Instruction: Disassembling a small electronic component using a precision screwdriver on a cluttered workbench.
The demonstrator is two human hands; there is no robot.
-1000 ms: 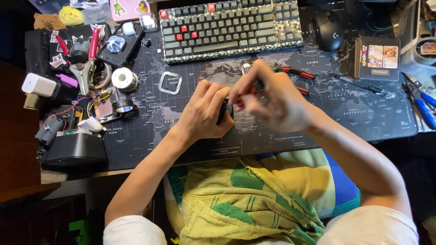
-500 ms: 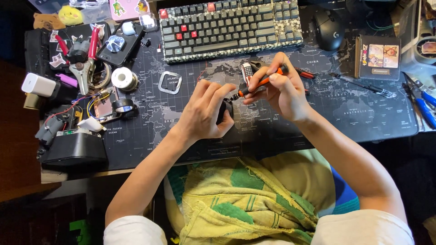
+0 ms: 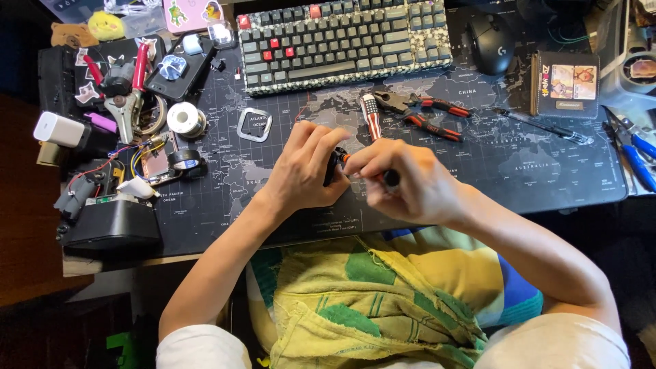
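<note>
Over the middle of the dark world-map desk mat (image 3: 519, 171) on the counter, the two hands meet. The left hand (image 3: 304, 171) has its grip curled tight around a small black part (image 3: 333, 166), fingers wrapped over its top so most of it is hidden. The right hand (image 3: 410, 184) has its grip pinched shut on a slim tool with an orange and black handle (image 3: 383, 176), whose tip points left and touches the small part; this hand is blurred, so I cannot tell the exact kind of tool. Just behind the hands lie a red-and-white striped screwdriver handle (image 3: 370, 115) and red-handled pliers (image 3: 417, 109), and beyond them a mechanical keyboard (image 3: 342, 44) with a few red keys. A black mouse (image 3: 490, 44) sits to its right. Off to the left are a solder spool (image 3: 186, 119), a square metal ring (image 3: 255, 125) and a tangle of wired electronics (image 3: 147, 164).
</note>
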